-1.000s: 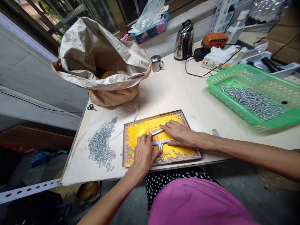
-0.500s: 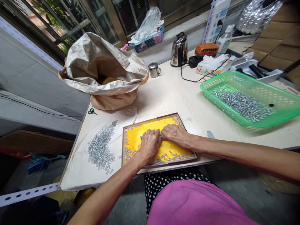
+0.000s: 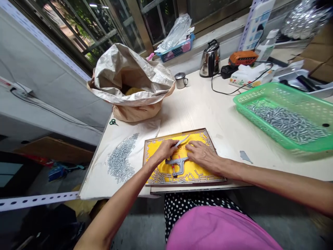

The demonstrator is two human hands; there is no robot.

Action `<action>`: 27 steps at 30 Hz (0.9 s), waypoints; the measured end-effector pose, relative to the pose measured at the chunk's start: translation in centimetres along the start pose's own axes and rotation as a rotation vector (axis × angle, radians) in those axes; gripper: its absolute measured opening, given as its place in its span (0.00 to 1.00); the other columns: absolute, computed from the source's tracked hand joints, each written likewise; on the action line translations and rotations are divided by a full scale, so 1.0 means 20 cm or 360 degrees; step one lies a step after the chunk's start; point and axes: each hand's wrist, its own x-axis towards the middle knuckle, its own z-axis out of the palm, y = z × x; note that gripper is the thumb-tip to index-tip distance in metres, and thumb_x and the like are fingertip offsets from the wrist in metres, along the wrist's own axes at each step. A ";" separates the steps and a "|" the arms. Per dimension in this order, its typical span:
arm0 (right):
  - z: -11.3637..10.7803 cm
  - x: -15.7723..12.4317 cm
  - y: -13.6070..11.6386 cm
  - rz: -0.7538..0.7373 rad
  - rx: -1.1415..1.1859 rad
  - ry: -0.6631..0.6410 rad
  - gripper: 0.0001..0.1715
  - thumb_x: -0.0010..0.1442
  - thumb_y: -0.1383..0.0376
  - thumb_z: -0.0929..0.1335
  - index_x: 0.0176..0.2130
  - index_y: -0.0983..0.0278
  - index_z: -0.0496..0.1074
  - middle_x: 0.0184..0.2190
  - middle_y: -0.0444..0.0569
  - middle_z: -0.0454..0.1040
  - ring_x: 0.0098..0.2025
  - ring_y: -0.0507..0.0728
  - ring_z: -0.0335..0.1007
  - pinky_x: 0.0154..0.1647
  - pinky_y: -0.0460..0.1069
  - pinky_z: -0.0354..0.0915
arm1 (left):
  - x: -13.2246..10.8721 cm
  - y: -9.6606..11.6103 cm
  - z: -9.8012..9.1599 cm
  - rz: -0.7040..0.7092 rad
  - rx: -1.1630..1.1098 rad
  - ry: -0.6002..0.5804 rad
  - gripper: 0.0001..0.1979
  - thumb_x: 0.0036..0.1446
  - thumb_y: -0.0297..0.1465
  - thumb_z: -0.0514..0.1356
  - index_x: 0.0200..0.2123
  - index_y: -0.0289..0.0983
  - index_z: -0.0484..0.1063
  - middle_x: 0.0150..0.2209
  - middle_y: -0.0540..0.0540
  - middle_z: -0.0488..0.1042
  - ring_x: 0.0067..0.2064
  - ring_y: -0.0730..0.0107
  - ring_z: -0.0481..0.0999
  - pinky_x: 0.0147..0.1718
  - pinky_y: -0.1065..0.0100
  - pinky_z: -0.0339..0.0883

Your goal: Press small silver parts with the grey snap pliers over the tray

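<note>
Yellow sheet [image 3: 194, 140] lining a wood-framed tray [image 3: 212, 149], seen from the head camera. Left hand [image 3: 163, 151]: thumb and fingers closed in a pinch on a slim silver bar [image 3: 182, 141], which points up and right over the sheet. Right hand [image 3: 203, 156]: fingers [image 3: 189, 148] spread slightly apart and resting on the sheet, gripping nothing visible, just beside a grey metal tool [image 3: 177, 162] that lies on the sheet near both hands. Short metal pins [image 3: 158, 178] line the tray's edges. More pins form a heap [image 3: 121, 158] on a white cloth [image 3: 99, 180] left of the tray and fill a green plastic basket [image 3: 283, 104] to the right. Behind stand a paper sack [image 3: 130, 76], a steel kettle [image 3: 210, 59] and a steel mug [image 3: 181, 80], all on a pale table [image 3: 208, 107].
</note>
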 end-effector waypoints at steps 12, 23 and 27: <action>-0.16 0.07 -0.12 0.0104 0.0317 0.0161 0.13 0.65 0.72 0.55 0.33 0.60 0.62 0.27 0.43 0.70 0.26 0.54 0.59 0.35 0.53 0.52 | -0.02 0.01 -0.02 -0.0231 -0.0210 0.0605 0.18 0.59 0.23 0.56 0.49 0.36 0.78 0.45 0.45 0.81 0.47 0.64 0.77 0.50 0.67 0.67; -0.14 -0.11 -0.05 0.0254 0.0592 0.0632 0.15 0.70 0.59 0.58 0.40 0.58 0.72 0.36 0.48 0.80 0.32 0.55 0.75 0.31 0.49 0.68 | -0.29 -0.55 -0.25 -0.1023 0.0343 0.1030 0.14 0.65 0.32 0.56 0.45 0.34 0.79 0.46 0.38 0.77 0.50 0.57 0.74 0.48 0.60 0.67; -0.14 -0.12 -0.04 0.0272 0.0629 0.0722 0.16 0.70 0.59 0.59 0.44 0.58 0.73 0.36 0.48 0.81 0.35 0.56 0.78 0.35 0.49 0.72 | -0.33 -0.74 -0.27 -0.1147 0.0608 0.0712 0.14 0.65 0.30 0.53 0.46 0.36 0.78 0.47 0.37 0.74 0.54 0.56 0.71 0.46 0.62 0.67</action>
